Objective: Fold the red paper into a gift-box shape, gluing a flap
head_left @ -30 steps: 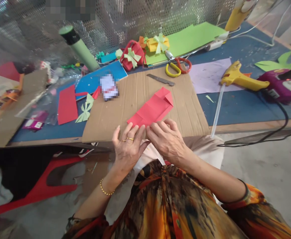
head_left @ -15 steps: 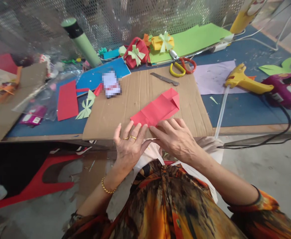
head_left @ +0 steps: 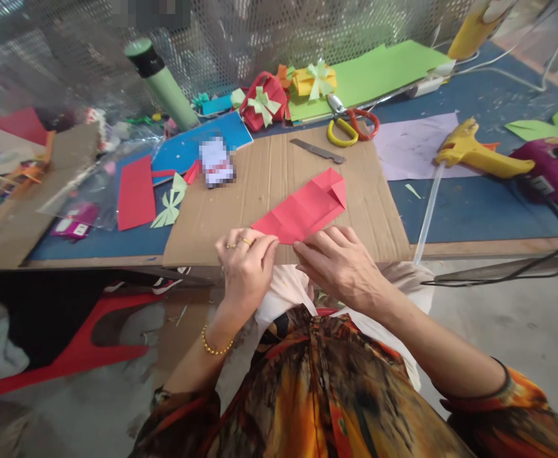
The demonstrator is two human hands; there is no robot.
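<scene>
A folded piece of red paper [head_left: 302,207] lies slantwise on a cardboard sheet [head_left: 212,219], its far right end creased into a raised fold. At its near left edge my left hand [head_left: 247,264] is closed, thumb and fingers pinching the paper. My right hand [head_left: 343,264] has its curled fingers gripping the near edge, just right of the left hand; its thumb is mostly hidden. Beyond the paper are a metal blade [head_left: 317,151] and scissors [head_left: 343,131] with yellow and red handles. A phone with a blurred screen [head_left: 216,162] rests at the cardboard's left.
To the right, a yellow glue gun [head_left: 481,152] sits near a purple device [head_left: 550,168]. A green bottle [head_left: 164,89], a red paper bag [head_left: 263,102] and green sheets [head_left: 378,73] stand or lie at the back. Flat red paper [head_left: 136,194] and a green bow [head_left: 168,207] are left.
My left hand's spread fingers have drawn together into a pinch on the red paper's near edge. My right hand stays nearly in place. The view has shifted slightly.
</scene>
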